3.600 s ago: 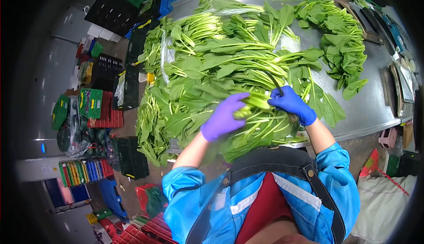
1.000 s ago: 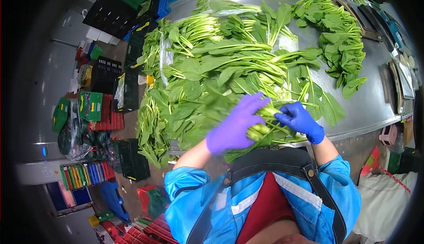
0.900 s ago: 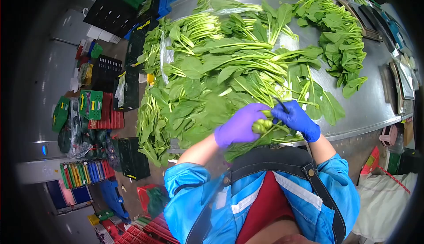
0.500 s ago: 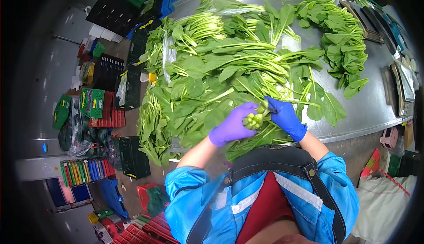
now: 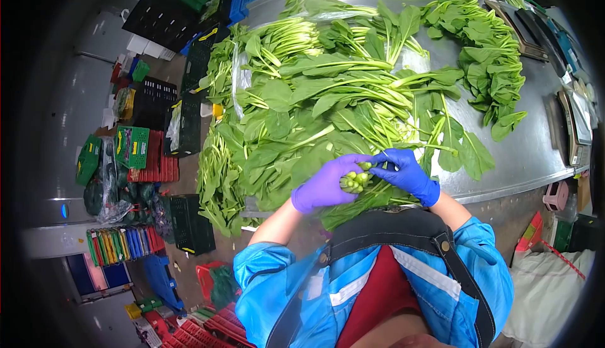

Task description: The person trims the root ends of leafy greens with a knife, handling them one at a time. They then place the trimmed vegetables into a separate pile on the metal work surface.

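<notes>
My left hand (image 5: 328, 184), in a purple glove, is closed round a bunch of leafy greens (image 5: 355, 182), its pale cut stem ends facing up towards me. My right hand (image 5: 408, 174), in a blue glove, is beside the bunch with thumb and fingertips pinched together at its edge. What those fingertips hold, if anything, is too small to make out. Beyond both hands lies a big heap of loose leafy greens (image 5: 302, 108) with long light-green stalks. Part of the held bunch is hidden by my left hand.
The heap covers much of a metal table (image 5: 504, 165). A row of greens (image 5: 491, 58) lies at the far right, near a scale (image 5: 573, 124). Black crates (image 5: 189, 222) stand on the floor to the left, and a pink stool (image 5: 555, 197) is at the right.
My left hand has shifted slightly left and down with the bunch. My right hand has turned, its fingers now pinched at the bunch's right edge.
</notes>
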The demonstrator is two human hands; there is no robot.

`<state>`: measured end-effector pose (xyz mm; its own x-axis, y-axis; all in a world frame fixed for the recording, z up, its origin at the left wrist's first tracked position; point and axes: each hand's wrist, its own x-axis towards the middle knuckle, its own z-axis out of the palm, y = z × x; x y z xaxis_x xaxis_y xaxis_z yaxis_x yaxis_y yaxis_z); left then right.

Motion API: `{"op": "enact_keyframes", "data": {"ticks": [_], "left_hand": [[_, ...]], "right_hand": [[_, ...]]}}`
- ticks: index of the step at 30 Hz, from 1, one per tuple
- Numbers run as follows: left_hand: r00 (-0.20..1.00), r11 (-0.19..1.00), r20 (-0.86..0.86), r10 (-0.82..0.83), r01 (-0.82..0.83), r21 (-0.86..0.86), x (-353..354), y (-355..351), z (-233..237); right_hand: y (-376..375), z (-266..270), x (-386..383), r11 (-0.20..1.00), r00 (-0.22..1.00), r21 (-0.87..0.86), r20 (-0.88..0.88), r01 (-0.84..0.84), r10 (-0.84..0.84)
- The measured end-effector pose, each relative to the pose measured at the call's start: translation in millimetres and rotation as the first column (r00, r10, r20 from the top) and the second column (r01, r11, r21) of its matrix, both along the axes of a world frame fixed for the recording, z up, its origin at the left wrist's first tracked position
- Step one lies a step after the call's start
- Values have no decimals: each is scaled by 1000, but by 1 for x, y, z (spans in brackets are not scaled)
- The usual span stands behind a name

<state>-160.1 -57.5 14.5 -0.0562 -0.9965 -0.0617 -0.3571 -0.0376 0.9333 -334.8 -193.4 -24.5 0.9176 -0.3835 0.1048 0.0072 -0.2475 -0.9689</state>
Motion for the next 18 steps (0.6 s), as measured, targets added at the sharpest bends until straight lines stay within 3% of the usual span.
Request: {"op": "enact_keyframes", "data": {"ticks": [2, 3, 5, 6, 7, 8, 9, 10, 11, 12, 14, 16, 17, 18], "left_hand": [[999, 998, -11, 40, -40, -48, 0, 0, 4], [996, 987, 34, 85, -79, -142, 7, 1, 12], [972, 938, 140, 188, -135, -321, 25, 6, 42], [948, 901, 196, 251, -155, -406, 36, 11, 58], [945, 850, 94, 312, -234, -472, 46, 18, 61], [931, 790, -10, 364, -314, -526, 54, 23, 63], [919, 742, -119, 376, -375, -555, 60, 26, 65], [896, 692, -229, 381, -440, -572, 62, 28, 67], [855, 689, -356, 378, -516, -508, 58, 30, 69], [855, 690, -355, 378, -516, -508, 56, 29, 68], [879, 749, -243, 411, -477, -460, 54, 22, 66], [927, 809, -87, 364, -361, -464, 54, 14, 58], [939, 822, -64, 338, -327, -465, 52, 12, 53], [950, 836, -43, 310, -294, -463, 48, 9, 50]], "right_hand": [[7, -22, 1, 946, 969, -215, 100, 243, -226], [8, -31, -1, 946, 969, -215, 99, 243, -226], [5, -54, -14, 963, 948, 19, -181, 267, -260], [0, -73, -24, 962, 947, 19, -186, 271, -263], [-8, -95, -36, 965, 949, -235, -262, 116, -178], [-12, -106, -41, 888, 929, -456, -351, -65, -112], [-13, -93, -42, 946, 921, -323, -374, -18, -110], [-15, -80, -38, 947, 921, -321, -374, -21, -106], [-20, -67, -31, 933, 901, -325, -339, 157, -270], [-27, -62, -24, 886, 851, -324, -303, 332, -429], [-34, -78, -14, 828, 839, -424, -234, 366, -491], [-30, -69, 2, 894, 895, -167, -95, 417, -435], [-29, -63, 8, 940, 932, -6, -133, 340, -338], [-24, -36, 12, 941, 932, -4, -133, 339, -337]]}}
